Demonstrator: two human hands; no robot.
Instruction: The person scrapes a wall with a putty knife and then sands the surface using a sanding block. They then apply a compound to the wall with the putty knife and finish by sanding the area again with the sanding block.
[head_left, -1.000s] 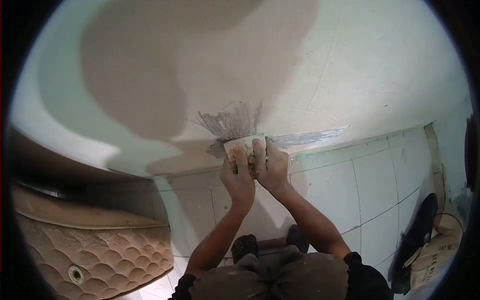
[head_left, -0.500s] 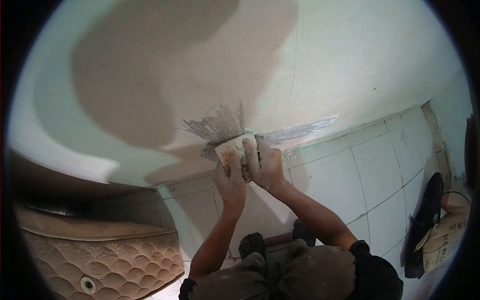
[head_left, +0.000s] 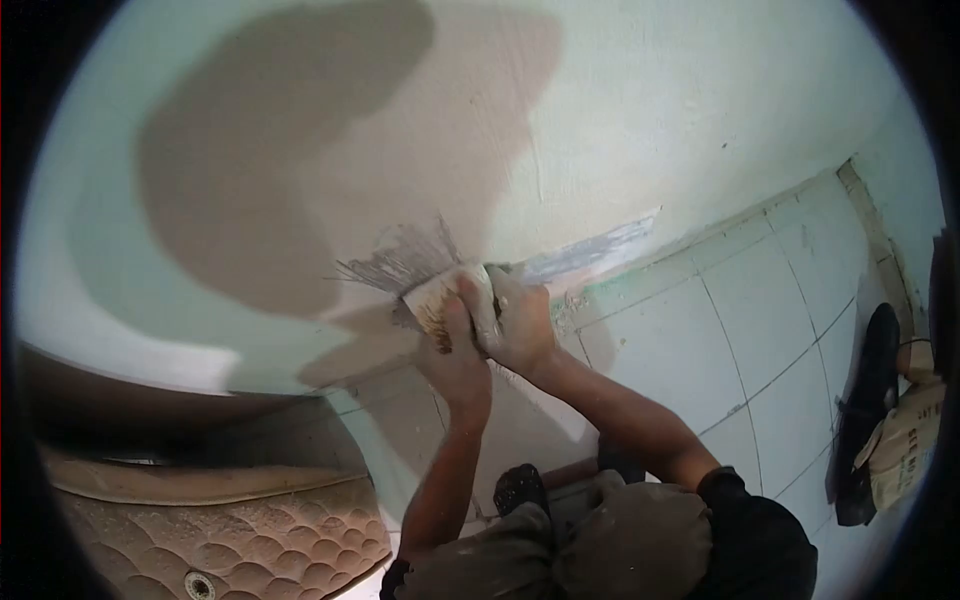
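Note:
Low on the wall, both hands press a flat, wide scraper (head_left: 428, 303) against the surface. Its pale face carries rusty brown stains, and its lower part is hidden by fingers. My left hand (head_left: 456, 368) grips it from below, fingers pointing up along its face. From the right, my right hand (head_left: 520, 325) closes over the scraper's side, with white dust on the fingers. Just above the blade is a grey scratched patch (head_left: 395, 255) with streaks fanning upward. A grey scraped strip (head_left: 590, 248) runs along the wall to the right.
White floor tiles (head_left: 680, 340) meet the wall below the hands, with crumbs (head_left: 570, 312) near the joint. A quilted brown mattress (head_left: 260, 545) lies at lower left. A dark shoe-like object (head_left: 872, 370) and a printed tan bag (head_left: 905, 450) lie at right.
The camera view has turned slightly, shifting the wall patch left. Both hands stay on the scraper; the right fingers now curl further over its face.

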